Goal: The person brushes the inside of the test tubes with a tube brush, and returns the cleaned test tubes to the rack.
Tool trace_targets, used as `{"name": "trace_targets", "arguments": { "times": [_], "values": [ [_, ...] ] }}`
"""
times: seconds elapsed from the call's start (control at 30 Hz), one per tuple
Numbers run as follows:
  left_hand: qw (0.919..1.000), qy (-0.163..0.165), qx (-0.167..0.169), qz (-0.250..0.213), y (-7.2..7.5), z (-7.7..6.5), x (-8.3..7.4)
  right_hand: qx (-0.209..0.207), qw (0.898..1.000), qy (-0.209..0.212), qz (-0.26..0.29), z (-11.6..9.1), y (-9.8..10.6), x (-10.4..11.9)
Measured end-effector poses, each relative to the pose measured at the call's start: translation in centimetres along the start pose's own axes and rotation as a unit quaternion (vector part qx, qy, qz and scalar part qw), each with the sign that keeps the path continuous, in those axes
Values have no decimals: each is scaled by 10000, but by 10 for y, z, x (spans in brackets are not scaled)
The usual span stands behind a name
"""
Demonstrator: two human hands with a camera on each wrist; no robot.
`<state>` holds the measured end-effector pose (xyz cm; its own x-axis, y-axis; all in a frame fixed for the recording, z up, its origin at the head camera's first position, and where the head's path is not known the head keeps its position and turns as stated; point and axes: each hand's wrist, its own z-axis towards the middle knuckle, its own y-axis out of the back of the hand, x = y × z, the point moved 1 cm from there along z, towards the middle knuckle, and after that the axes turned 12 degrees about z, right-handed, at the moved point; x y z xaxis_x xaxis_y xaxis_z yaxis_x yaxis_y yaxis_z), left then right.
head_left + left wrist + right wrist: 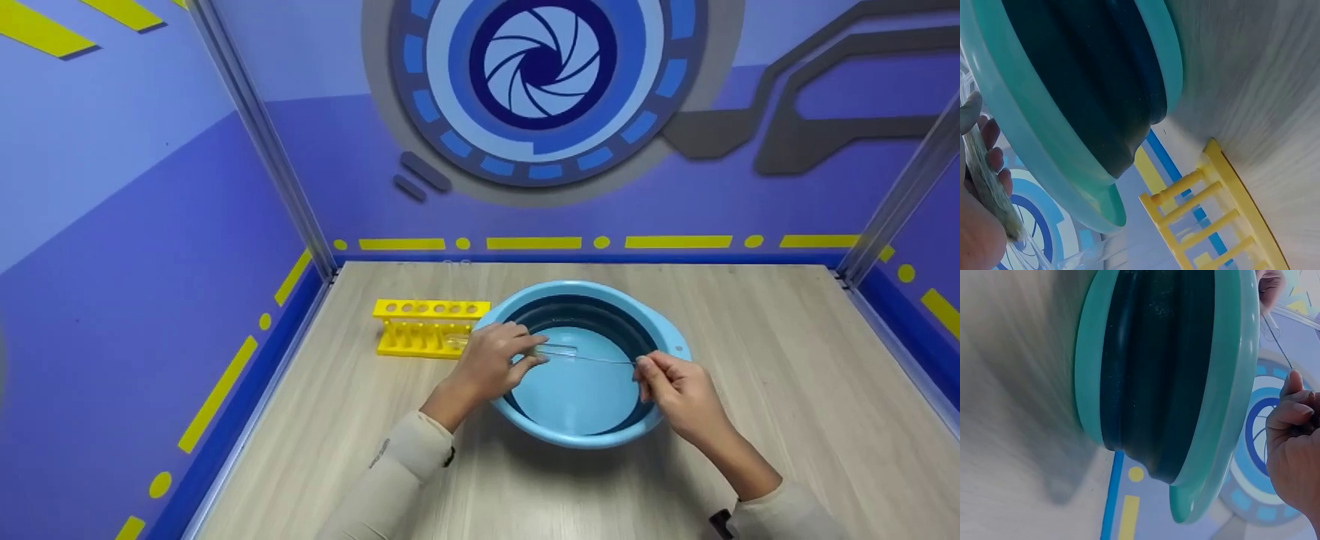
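Over the light-blue basin, my left hand grips a clear glass test tube lying roughly level. In the left wrist view, a test tube brush with pale bristles appears inside the tube, between the thumb and fingers. Its thin twisted wire handle runs out of the tube's mouth. At the basin's right side, my right hand pinches the far end of that wire between thumb and curled fingers. The bristles are hidden by the left hand in the head view.
A yellow test tube rack stands left of the basin, close to its rim, with faint clear tubes rising from it. The wooden tabletop is bounded by a blue printed back wall and side walls.
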<state>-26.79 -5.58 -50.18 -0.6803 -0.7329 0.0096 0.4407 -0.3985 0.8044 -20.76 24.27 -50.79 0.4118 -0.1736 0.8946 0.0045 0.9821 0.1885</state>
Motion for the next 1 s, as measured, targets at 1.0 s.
{"name": "trace_targets", "arguments": {
  "times": [1.0],
  "values": [
    [9982,-356,-374,297,-16,5,-11,555,9927,993,-393,-4,-23,-15]
  ]
}}
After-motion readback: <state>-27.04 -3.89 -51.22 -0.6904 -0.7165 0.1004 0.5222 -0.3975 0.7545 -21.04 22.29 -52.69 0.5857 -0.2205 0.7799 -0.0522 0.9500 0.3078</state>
